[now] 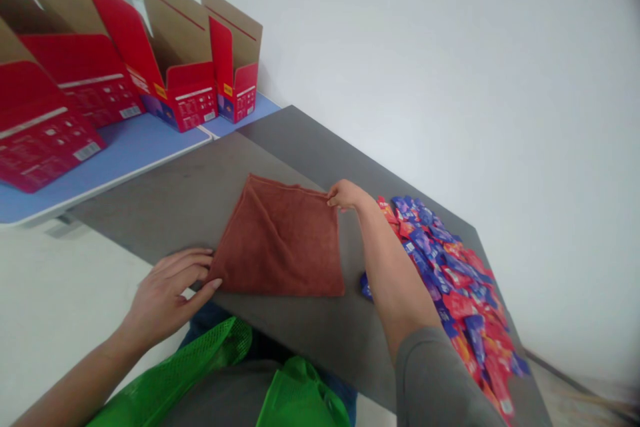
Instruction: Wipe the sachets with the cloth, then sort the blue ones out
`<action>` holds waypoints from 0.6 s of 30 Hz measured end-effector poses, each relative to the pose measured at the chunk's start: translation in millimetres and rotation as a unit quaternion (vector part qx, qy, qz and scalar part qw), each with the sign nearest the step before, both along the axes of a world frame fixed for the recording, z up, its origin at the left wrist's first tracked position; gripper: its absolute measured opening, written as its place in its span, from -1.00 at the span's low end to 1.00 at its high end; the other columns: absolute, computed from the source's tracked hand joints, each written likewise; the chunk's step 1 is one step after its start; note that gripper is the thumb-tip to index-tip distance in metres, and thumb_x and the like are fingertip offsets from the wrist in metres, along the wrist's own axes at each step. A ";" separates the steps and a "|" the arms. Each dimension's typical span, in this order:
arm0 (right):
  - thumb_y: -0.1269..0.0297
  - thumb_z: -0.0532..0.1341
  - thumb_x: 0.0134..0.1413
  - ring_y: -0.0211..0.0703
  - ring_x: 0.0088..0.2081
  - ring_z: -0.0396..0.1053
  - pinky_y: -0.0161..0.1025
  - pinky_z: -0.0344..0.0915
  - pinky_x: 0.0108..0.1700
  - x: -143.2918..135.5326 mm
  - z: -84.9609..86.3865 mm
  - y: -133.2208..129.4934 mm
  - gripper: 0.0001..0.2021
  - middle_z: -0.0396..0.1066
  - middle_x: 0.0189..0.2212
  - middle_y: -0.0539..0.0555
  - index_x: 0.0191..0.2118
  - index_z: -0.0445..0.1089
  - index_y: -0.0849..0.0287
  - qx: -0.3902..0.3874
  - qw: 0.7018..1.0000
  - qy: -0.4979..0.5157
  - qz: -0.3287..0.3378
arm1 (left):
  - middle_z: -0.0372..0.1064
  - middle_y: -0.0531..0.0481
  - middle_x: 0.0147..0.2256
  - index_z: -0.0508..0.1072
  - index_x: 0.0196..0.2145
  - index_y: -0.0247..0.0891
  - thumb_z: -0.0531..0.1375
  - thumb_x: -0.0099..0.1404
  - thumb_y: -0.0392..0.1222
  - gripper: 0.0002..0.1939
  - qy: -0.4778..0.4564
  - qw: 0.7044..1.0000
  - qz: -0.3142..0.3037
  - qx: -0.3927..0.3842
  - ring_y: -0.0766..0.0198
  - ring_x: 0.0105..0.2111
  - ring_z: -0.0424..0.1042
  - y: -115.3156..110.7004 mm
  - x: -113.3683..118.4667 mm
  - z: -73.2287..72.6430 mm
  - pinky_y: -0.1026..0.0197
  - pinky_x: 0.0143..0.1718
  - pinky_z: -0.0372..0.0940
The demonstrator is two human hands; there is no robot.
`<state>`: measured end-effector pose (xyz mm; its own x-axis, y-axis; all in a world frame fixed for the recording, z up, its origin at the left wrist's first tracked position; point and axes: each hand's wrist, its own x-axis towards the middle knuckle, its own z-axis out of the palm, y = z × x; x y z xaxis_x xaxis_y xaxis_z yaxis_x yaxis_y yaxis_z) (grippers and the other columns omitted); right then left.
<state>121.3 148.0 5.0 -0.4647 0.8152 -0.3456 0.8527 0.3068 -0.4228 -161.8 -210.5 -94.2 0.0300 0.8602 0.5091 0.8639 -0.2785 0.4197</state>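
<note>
A reddish-brown cloth (295, 240) lies on the dark grey table, folded, with a raised crease running across its upper left part. My right hand (347, 195) pinches its far right corner between thumb and fingers. At the near left corner is my left hand (173, 287), its thumb on the cloth and its fingertips along the left edge, holding that corner. How far those fingers reach under the cloth is hidden.
Red and purple packets (450, 280) are heaped on the right of the grey table (310, 340), partly behind my right arm. Several open red cardboard boxes (193, 97) stand on a blue table (145, 147) at the left. A white wall (425, 80) rises behind.
</note>
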 end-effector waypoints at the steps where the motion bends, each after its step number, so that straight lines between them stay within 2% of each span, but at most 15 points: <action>1: 0.48 0.38 -0.07 -0.28 -0.51 0.39 -0.40 0.32 -0.44 -0.5 -1.7 0.7 -0.90 0.49 -0.51 0.01 -0.36 0.56 0.21 -0.004 1.000 0.011 0.006 | 0.59 -0.04 -0.18 0.50 -0.37 -0.14 0.24 0.34 -0.03 -0.82 0.001 1.000 0.001 0.002 -0.01 0.02 0.50 -0.1 -0.2 -0.6 -0.06 0.06 0.31; 5: 0.46 0.31 0.02 -0.28 -0.40 0.43 -0.40 0.35 -0.33 -2.3 -15.1 3.8 -0.84 0.55 -0.35 0.03 -0.25 0.58 0.18 0.020 0.999 0.045 0.010 | 0.59 -0.04 -0.19 0.48 -0.39 -0.14 0.24 0.34 -0.02 -0.80 0.004 1.000 0.007 0.004 -0.01 0.02 0.50 0.1 0.0 -1.0 -0.05 0.05 0.31; 11: 0.46 0.31 -0.05 -0.22 -0.27 0.43 -0.34 0.33 -0.16 1.2 -32.7 6.6 -0.78 0.55 -0.26 0.06 -0.21 0.56 0.19 0.085 0.994 0.063 -0.014 | 0.59 -0.03 -0.19 0.48 -0.40 -0.13 0.25 0.32 -0.02 -0.81 -0.004 1.000 0.007 0.005 -0.02 -0.01 0.51 1.6 2.5 1.4 -0.06 0.02 0.33; 15: 0.46 0.28 -0.01 -0.26 -0.35 0.42 -0.38 0.34 -0.24 4.6 -33.8 3.7 -0.87 0.52 -0.37 0.02 -0.28 0.52 0.21 0.068 0.994 0.078 -0.020 | 0.58 -0.04 -0.19 0.48 -0.42 -0.13 0.26 0.32 -0.03 -0.81 -0.008 1.000 0.019 0.013 -0.03 -0.02 0.51 1.7 3.0 0.6 -0.07 0.02 0.33; 18: 0.47 0.23 0.06 -0.31 -0.46 0.40 -0.41 0.38 -0.35 10.8 -31.2 0.2 -0.86 0.50 -0.42 0.00 -0.22 0.47 0.21 0.054 0.994 0.087 -0.042 | 0.57 -0.06 -0.18 0.48 -0.40 -0.14 0.26 0.32 -0.04 -0.82 0.000 1.000 0.013 0.010 -0.03 -0.02 0.51 1.5 1.9 -1.3 -0.08 0.02 0.32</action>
